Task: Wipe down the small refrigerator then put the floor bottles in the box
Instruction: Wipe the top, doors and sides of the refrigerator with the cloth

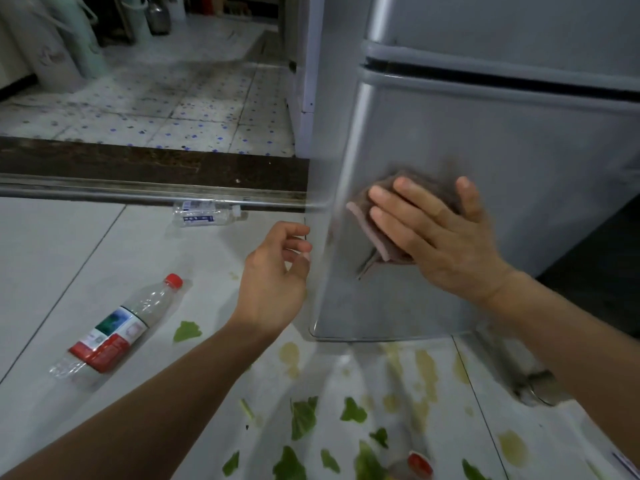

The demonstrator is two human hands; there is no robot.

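Note:
A small grey refrigerator [502,140] stands at the right, its lower door facing me. My right hand [433,233] presses a brownish cloth [372,233] flat against that door with straight fingers. My left hand [277,282] hovers beside the door's left edge, fingers loosely curled, holding nothing. On the floor lie an empty bottle with a red cap and red-green label [117,327] at the left, a clear crushed bottle [207,213] by the door track, and a red-capped bottle [417,464] at the bottom edge, partly cut off.
Green leaf scraps [303,415] and yellowish stains [426,372] litter the white tiled floor in front of the fridge. A dark threshold with a metal track [149,192] crosses the left. Beyond it lies speckled flooring with pale containers [52,46] at the back left.

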